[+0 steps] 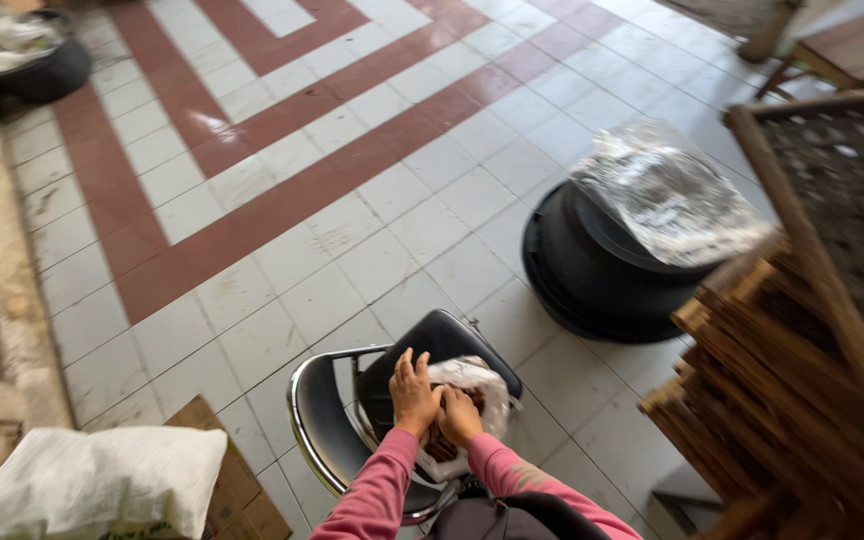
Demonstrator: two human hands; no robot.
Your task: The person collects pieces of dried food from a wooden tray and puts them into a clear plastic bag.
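We have a crumpled clear plastic bag (474, 392) with dark brown contents resting on the black seat of a chair (430, 345) at the near middle of the scene. Our left hand (413, 393) lies on the bag's left side with the fingers spread and pointing away from us, pressed onto the plastic; we cannot tell whether it grips. Our right hand (459, 415) sits just beside it, fingers curled down onto the bag, seemingly pinching the plastic, though motion blur hides the exact hold. Both arms wear pink sleeves (382, 495). The chair has a chrome tube frame. Farther right stands a black round tub (592, 275) with a silvery plastic bag (664, 195) in it. At the near right is a stack of brown wooden slats (767, 400). At the near left lies a white sack (82, 482) on the white and red tiled floor (282, 210).
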